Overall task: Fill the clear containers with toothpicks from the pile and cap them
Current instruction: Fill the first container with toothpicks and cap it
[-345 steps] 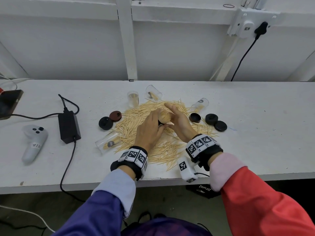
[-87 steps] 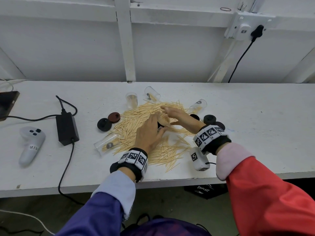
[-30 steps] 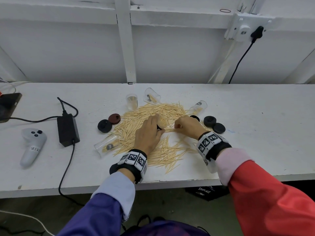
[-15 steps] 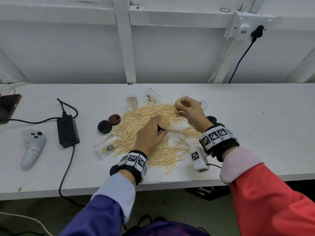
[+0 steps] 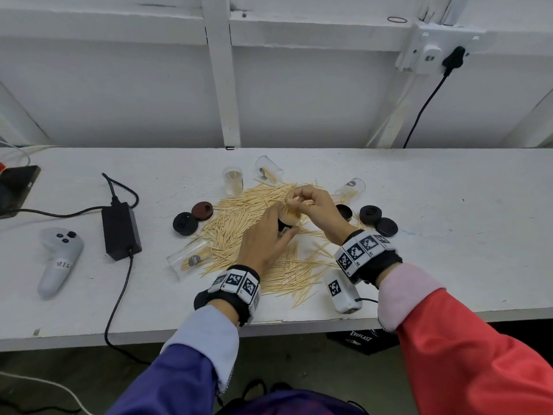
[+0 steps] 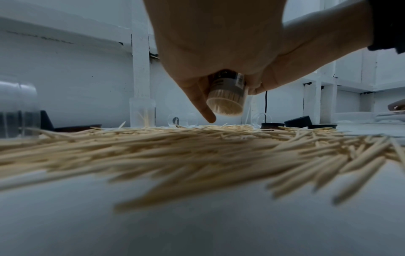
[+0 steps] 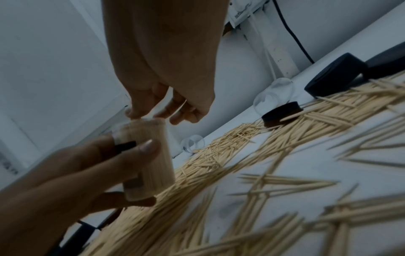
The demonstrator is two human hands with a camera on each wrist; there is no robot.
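Note:
A pile of toothpicks (image 5: 239,226) lies spread on the white table (image 5: 449,205). My left hand (image 5: 279,227) grips a clear container (image 5: 289,216) packed with toothpicks, tilted just above the pile; the left wrist view shows the same container (image 6: 225,102). Over its mouth my right hand (image 5: 294,200) pinches a few toothpicks, with the fingertips (image 7: 133,113) at the container's rim (image 7: 142,123). One clear container (image 5: 232,181) stands upright at the back. Others lie on their sides behind (image 5: 269,172), to the right (image 5: 350,190) and at the front left (image 5: 188,259).
Black caps (image 5: 185,223) (image 5: 370,214) (image 5: 387,226) (image 5: 344,212) and a dark red cap (image 5: 202,211) flank the pile. A power adapter (image 5: 121,230) with its cable, a grey controller (image 5: 58,259) and a phone (image 5: 15,187) lie to the left.
My right hand took toothpicks from the pile, lifted them toward the back, and has now come down to the mouth of the container. My left hand has kept hold of the container.

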